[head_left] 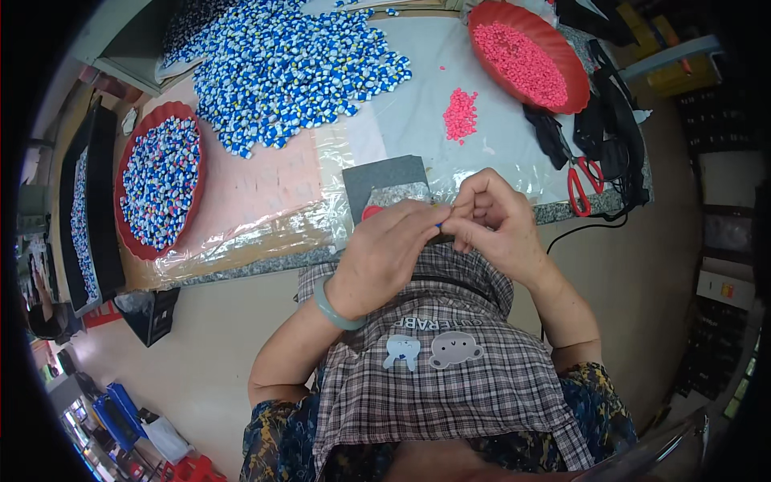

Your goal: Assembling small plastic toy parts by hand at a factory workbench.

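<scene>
We see the left hand (pixel 387 251) and right hand (pixel 490 218) meeting fingertip to fingertip over the table edge (pixel 265 263), both pinched shut on a tiny blue-and-yellow plastic piece (pixel 442 212), mostly hidden between them.

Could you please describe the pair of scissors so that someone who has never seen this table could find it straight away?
Start at the red tray of pink pellets at the table's far right. Just below it lie black straps and tools along the right edge. The scissors lie there near the front edge, the only thing among them with bright red handles.
</scene>
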A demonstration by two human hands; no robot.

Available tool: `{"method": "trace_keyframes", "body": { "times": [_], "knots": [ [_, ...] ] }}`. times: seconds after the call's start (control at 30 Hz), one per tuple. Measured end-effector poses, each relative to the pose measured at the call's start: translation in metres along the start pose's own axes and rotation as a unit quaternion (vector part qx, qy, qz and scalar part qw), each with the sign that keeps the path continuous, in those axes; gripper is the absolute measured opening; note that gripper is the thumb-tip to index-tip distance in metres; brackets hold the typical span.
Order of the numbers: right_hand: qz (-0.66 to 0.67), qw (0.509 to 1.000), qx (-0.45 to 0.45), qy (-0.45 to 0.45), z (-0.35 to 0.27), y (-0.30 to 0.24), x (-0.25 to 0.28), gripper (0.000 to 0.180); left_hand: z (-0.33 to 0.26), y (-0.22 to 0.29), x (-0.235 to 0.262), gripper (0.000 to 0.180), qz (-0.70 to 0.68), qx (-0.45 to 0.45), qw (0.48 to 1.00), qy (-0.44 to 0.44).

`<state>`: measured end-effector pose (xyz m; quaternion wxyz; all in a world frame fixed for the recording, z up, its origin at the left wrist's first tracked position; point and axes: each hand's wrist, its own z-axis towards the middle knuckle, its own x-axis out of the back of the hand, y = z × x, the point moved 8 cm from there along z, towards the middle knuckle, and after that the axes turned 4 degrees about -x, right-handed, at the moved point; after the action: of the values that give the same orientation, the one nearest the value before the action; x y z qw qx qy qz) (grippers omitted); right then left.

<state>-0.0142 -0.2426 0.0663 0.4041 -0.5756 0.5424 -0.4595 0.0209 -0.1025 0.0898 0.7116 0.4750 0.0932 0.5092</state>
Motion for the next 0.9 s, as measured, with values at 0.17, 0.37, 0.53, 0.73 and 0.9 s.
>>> {"method": "trace_keyframes", "body": {
  "times": [0.17,0.37,0.53,0.73,0.9],
  "knots": [
    [-0.014,0.999,0.028,-0.012,-0.001,0.004,0.003,0.019,0.001,-0.007,-0.001,0.019,-0.019,0.025,0.999,-0.031],
    [-0.182,0.976,0.079,0.095,0.028,0.009,0.064,0.008,-0.022,-0.061,0.014,0.020,-0.493,0.312,0.807,0.093],
    [-0.355,0.894,0.198,0.189,0.046,0.005,0.076,0.011,-0.018,-0.074,0.032,0.022,-0.686,0.269,0.656,0.165],
    [-0.437,0.851,0.239,0.163,0.057,0.001,0.057,0.011,-0.018,-0.104,0.050,0.025,-0.684,0.276,0.651,0.179],
    [-0.472,0.843,0.196,0.166,0.057,0.008,0.062,0.010,0.013,-0.128,0.075,0.023,-0.165,0.334,0.919,0.127]
  ]
}}
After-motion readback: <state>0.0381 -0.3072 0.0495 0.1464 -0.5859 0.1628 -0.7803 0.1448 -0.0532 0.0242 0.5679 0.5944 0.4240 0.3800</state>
